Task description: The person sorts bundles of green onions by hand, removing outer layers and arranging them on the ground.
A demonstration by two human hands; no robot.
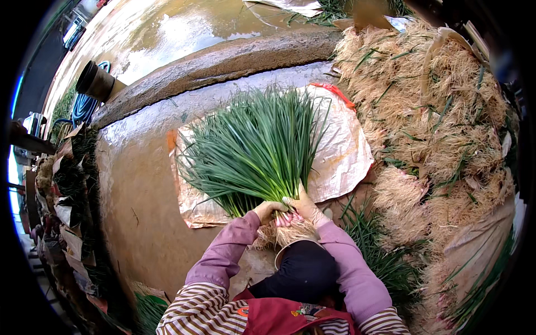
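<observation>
Between my two hands is a thick bunch of green onions (262,139), with long green leaves fanned away from me and pink bulbs with pale roots toward me. My left hand (269,211) is closed round the left side of the bunch just above the bulbs. From the right, my right hand (304,206), in a pale glove, grips the same stems. The leaves lie over a whitish woven sack (343,162) with orange-red edging, spread flat on the floor. More green onions show under the bunch, their roots partly hidden by my left hand and the bunch.
A high heap of green onions (424,100), roots outward, fills the right side. Loose green leaves (379,257) lie beside my right forearm. A low concrete curb (223,58) runs beyond the sack; a black bucket (96,82) and blue hose (84,108) stand far left.
</observation>
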